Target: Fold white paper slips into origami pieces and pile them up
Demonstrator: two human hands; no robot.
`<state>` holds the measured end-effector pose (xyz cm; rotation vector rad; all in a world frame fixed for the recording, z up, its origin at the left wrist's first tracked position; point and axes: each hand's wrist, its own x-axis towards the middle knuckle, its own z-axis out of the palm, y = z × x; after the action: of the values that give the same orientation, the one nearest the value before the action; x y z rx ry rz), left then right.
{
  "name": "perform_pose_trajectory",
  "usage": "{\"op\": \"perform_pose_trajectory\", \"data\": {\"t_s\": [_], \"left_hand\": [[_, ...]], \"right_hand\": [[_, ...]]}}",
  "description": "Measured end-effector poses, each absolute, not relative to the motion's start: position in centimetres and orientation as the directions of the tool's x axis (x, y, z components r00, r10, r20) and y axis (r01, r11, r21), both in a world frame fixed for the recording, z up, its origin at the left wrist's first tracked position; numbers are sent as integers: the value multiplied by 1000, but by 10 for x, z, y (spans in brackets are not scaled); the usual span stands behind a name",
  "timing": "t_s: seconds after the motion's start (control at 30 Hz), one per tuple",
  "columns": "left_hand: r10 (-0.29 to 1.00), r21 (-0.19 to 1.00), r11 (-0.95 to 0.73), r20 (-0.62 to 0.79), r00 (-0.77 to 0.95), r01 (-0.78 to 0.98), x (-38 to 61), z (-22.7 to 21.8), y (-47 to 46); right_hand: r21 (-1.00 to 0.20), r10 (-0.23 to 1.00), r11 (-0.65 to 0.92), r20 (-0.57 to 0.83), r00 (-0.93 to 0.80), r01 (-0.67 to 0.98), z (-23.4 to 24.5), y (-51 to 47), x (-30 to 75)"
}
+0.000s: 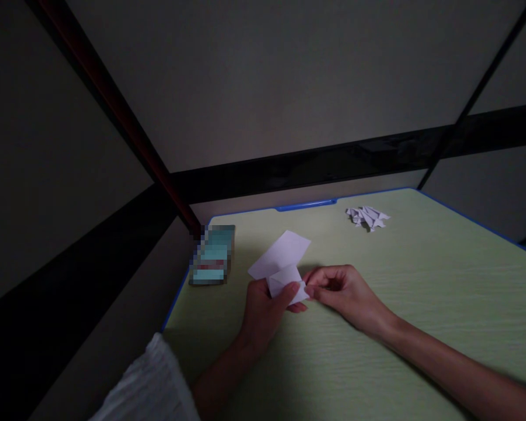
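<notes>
A white sheet of folded paper (281,255) is held up over the table, its wide flat part pointing away from me and a smaller creased part nearer. My left hand (263,310) grips the near part from the left, thumb on top and fingertips showing underneath. On the right, my right hand (339,289) is closed in a pinch at the paper's right corner. Some of its fingers are curled under, and the exact fold between the fingertips is too small to make out.
On the pale green table (421,275) with a blue edge, a pile of folded paper pieces (367,217) lies at the back right. A blurred-out phone-like device (213,255) lies at the left edge. A blue handle (307,205) runs along the back edge, by the wall (289,88).
</notes>
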<state>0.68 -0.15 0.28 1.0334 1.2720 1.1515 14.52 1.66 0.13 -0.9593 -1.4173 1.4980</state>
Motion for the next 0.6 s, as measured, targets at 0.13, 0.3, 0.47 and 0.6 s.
{"op": "perform_pose_trajectory", "data": {"t_s": [0.13, 0.3, 0.47, 0.6], "left_hand": [[989, 987, 144, -146, -22, -71, 7, 4, -2], [994, 992, 105, -106, -2, -68, 6, 3, -3], [996, 996, 66, -63, 60, -60, 5, 0, -3], [995, 997, 64, -61, 74, -47, 5, 0, -4]], "right_hand": [[-998, 937, -22, 0, -349, -60, 0, 16, 145], [-995, 920, -46, -7, -391, -89, -1, 14, 144], [-993, 872, -50, 9, -489, -106, -2, 14, 143], [-1000, 867, 2, 15, -499, -28, -4, 14, 144]]}}
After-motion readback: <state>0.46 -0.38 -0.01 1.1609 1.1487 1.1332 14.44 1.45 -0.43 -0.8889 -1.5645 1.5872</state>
